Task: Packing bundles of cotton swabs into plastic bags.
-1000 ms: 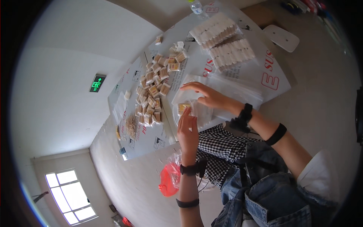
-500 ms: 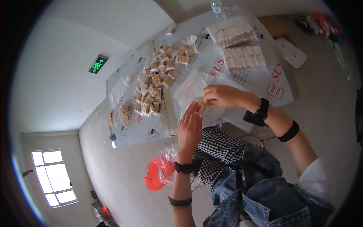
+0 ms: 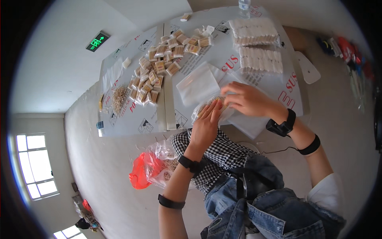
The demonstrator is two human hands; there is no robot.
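Note:
Near the table's front edge, my left hand (image 3: 206, 126) is closed over a clear plastic bag (image 3: 195, 115), its fingers lying together across it. Inside the bag, partly hidden by the fingers, are packs of thin wooden sticks (image 3: 215, 99) that look like cotton swabs. Just right of them hovers my right hand (image 3: 247, 98), fingers bent and apart, with nothing visible in its grasp. Its fingertips are close to the bag; whether they touch it I cannot tell. Flat clear bags (image 3: 197, 84) lie beyond my hands.
Several small stick packs (image 3: 159, 65) are heaped left of centre, with a pile of loose sticks (image 3: 119, 99) farther left. Two large bagged bundles (image 3: 260, 59) lie at the far right by a water bottle (image 3: 244, 8). A red plastic bag (image 3: 140, 171) hangs below the table's front edge.
My right hand has come away from the pack and its fingers have spread. My left hand now lies farther over the bag, and the yellow-labelled face is covered. The whole view has shifted.

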